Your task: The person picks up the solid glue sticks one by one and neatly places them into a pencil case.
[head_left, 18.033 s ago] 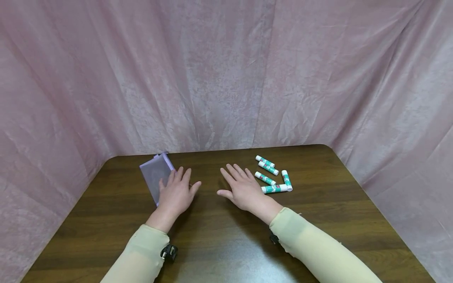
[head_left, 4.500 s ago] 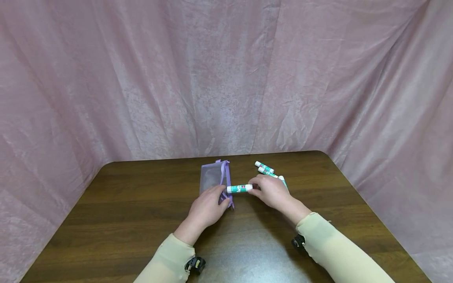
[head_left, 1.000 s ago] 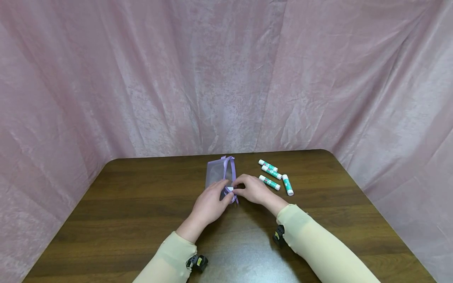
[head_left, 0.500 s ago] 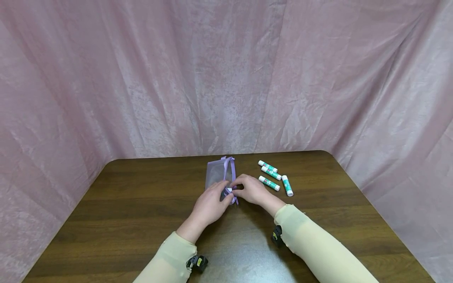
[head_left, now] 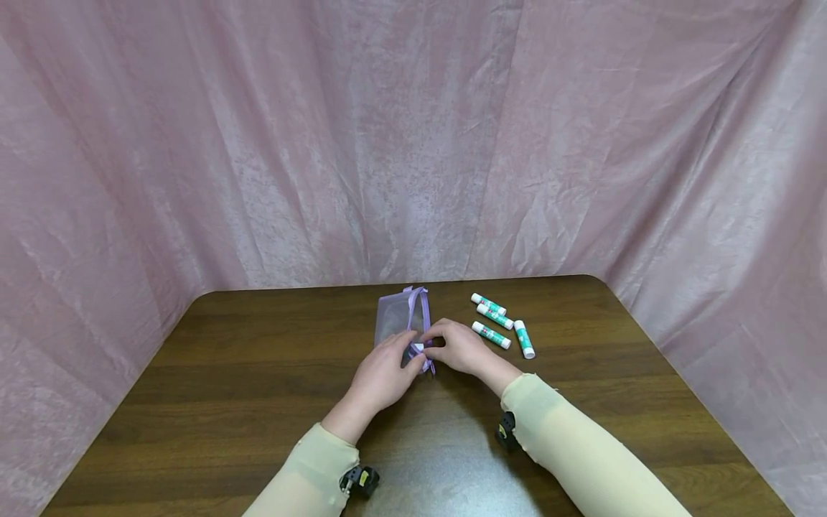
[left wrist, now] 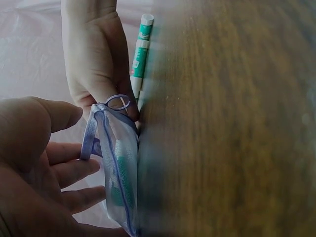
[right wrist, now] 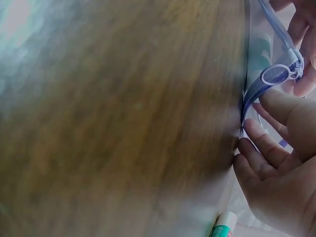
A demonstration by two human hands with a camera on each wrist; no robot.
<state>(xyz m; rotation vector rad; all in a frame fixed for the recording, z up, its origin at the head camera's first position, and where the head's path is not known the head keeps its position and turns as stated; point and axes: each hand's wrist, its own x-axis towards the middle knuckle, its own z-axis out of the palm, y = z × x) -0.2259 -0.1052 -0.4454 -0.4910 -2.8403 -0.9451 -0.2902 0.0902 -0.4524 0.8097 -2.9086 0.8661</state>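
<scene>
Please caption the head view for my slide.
Left hand and right hand at a purple-trimmed translucent mesh pouch, near four green-and-white cylindrical sticks.

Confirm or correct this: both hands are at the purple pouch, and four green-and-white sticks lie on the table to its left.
Wrong side: the four sticks lie to the right of the purple pouch, as the head view shows.
</scene>
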